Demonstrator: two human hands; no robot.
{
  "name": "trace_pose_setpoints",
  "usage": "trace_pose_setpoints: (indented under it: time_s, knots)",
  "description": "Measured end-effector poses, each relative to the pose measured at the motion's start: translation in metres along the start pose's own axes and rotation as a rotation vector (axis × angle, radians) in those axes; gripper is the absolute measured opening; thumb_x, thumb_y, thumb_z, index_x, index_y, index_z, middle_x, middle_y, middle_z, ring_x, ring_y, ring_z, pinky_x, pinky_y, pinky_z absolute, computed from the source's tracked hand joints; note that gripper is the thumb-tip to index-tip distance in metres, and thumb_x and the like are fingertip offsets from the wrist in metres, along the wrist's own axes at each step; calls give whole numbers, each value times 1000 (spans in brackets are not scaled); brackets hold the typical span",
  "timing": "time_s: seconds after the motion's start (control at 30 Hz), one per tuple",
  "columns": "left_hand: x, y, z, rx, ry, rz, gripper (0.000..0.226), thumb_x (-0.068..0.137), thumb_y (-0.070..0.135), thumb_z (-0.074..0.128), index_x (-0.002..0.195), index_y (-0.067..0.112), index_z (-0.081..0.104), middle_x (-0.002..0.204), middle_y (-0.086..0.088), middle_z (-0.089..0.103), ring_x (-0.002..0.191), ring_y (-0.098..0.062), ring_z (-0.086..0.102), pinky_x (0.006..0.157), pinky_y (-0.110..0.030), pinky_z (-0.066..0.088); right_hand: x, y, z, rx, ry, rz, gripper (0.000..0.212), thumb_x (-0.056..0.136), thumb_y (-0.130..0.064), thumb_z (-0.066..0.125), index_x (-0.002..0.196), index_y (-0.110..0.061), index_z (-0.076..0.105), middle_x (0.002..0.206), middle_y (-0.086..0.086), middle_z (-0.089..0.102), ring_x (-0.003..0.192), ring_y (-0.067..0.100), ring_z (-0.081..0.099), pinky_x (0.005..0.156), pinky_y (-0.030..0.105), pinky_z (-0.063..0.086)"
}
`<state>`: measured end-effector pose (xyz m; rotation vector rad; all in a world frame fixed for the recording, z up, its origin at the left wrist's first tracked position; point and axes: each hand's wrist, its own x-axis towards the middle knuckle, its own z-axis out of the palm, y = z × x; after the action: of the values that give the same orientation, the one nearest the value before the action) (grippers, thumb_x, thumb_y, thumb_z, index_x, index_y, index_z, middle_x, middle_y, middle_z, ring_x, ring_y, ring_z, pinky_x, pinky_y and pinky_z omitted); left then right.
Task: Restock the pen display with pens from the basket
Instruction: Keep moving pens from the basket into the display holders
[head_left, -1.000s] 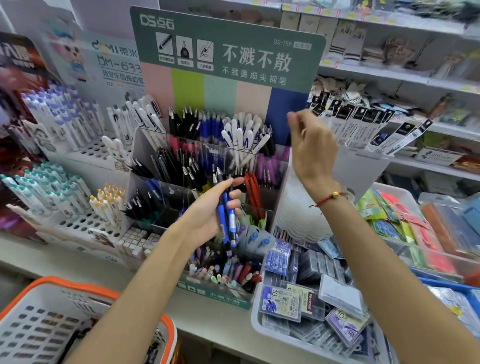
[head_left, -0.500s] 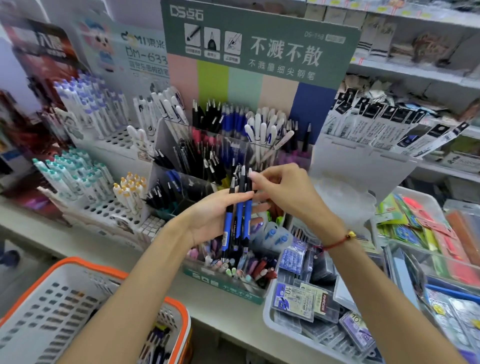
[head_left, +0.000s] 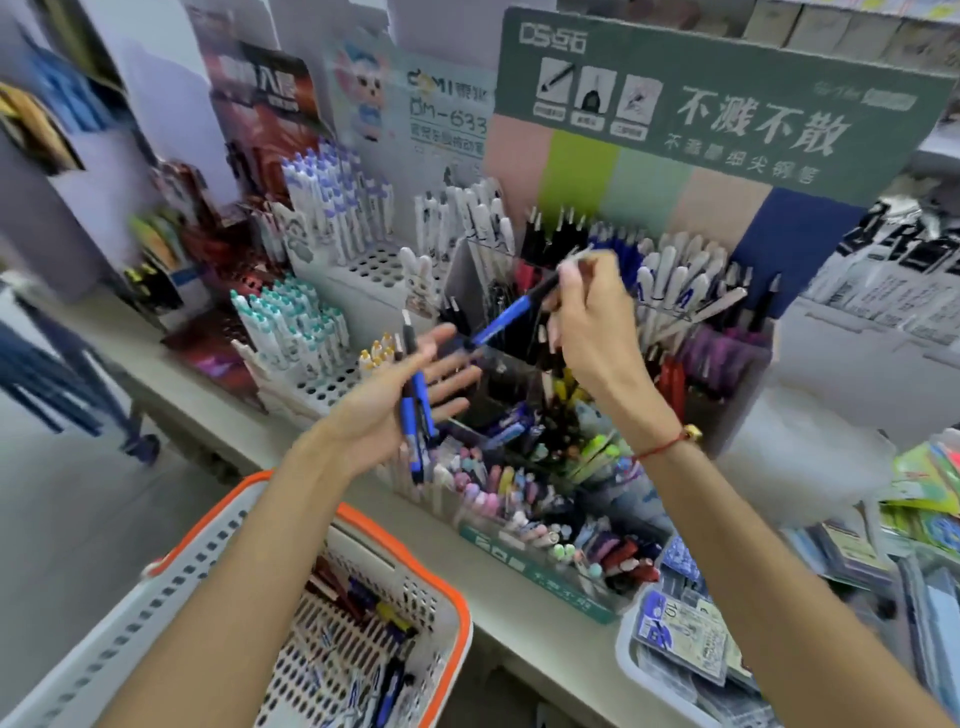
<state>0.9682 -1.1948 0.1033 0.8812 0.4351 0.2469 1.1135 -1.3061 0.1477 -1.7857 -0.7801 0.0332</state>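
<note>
- Since half a second ago the right hand (head_left: 587, 317) has drawn one blue pen (head_left: 511, 312) out of the bunch and lifted it toward 1 o'clock, and the view has swung left, so the basket shows more fully.
- The right fingers pinch that pen near its upper end; it slants, lower tip toward 7 o'clock, in front of the pen display (head_left: 613, 358).
- The left hand (head_left: 395, 410) lies palm up at 7 o'clock from the right hand, fingers nearly straight, with the remaining blue pens (head_left: 415, 410) resting across the palm; the thumb's hold on them cannot be told.
- The orange-rimmed basket (head_left: 452, 618) sits at 6 o'clock below the left forearm, loose pens inside.
- The display stands on the counter (head_left: 524, 623); a green sign (head_left: 727, 98) rises behind it.
</note>
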Motion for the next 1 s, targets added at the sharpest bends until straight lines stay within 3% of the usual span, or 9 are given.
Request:
trace_pose_setpoints:
  time_s: [0.13,0.23,0.37,0.53,0.67,0.77,0.87,0.93,1.0]
  knots:
    - [1,-2,-34,-180,150,52,24,105,21,32,111,22,55,58,10,43,40,-1,37,43,-12,34,12,1,29,-448,178,-301,16,105,-21,36,107,-10,48,67,-2,52,54,22,45,54,33,21]
    - [0,-8,-41,-259,147,24,12,98,13,39,97,13,51,56,7,33,41,-3,27,41,-15,20,21,17,55,-618,160,-471,14,101,-14,47,102,-4,57,73,12,60,65,33,53,58,34,28]
    - [2,-15,-40,-341,94,1,8,75,14,42,79,16,36,63,4,35,47,-6,28,43,-16,23,29,33,63,-780,-50,-467,17,98,-15,52,103,-6,65,102,13,62,96,33,53,78,41,42]
    - [2,-20,-32,-208,113,-61,15,94,12,35,79,15,37,63,3,38,50,-6,28,44,-16,27,41,15,58,-987,-239,-422,35,92,-42,61,109,-12,71,121,11,57,117,32,46,96,41,35]
    - [3,-19,-23,-93,76,-59,17,99,15,37,91,10,51,65,3,43,53,-8,31,49,-19,29,29,-6,54,-779,-188,-432,42,91,-53,57,111,-18,69,102,3,56,98,23,49,79,34,33]
    - [2,-15,-15,-6,8,-59,24,100,17,35,98,8,57,69,2,40,57,-9,30,58,-23,25,10,-16,55,-686,-420,-378,38,90,-57,56,98,-26,77,72,-9,45,85,17,43,74,33,30]
    - [1,-11,-9,44,-73,-46,25,99,18,39,100,9,62,72,1,44,60,-9,35,62,-25,29,10,-18,53,-519,-584,-246,29,93,-41,62,100,-18,77,66,-12,54,71,11,51,73,30,40]
    - [2,-6,-9,93,-84,-5,28,98,21,42,111,9,64,78,1,58,67,-10,51,70,-23,44,13,-19,48,-317,-529,-147,25,95,-31,61,101,-11,75,76,-8,65,67,-1,56,66,19,43]
    - [5,-2,-12,111,-59,35,34,102,24,38,123,10,60,104,-2,71,95,-12,66,91,-25,51,14,-17,42,-136,-273,-117,21,98,-24,56,99,-9,71,83,-6,65,65,-11,56,61,8,39]
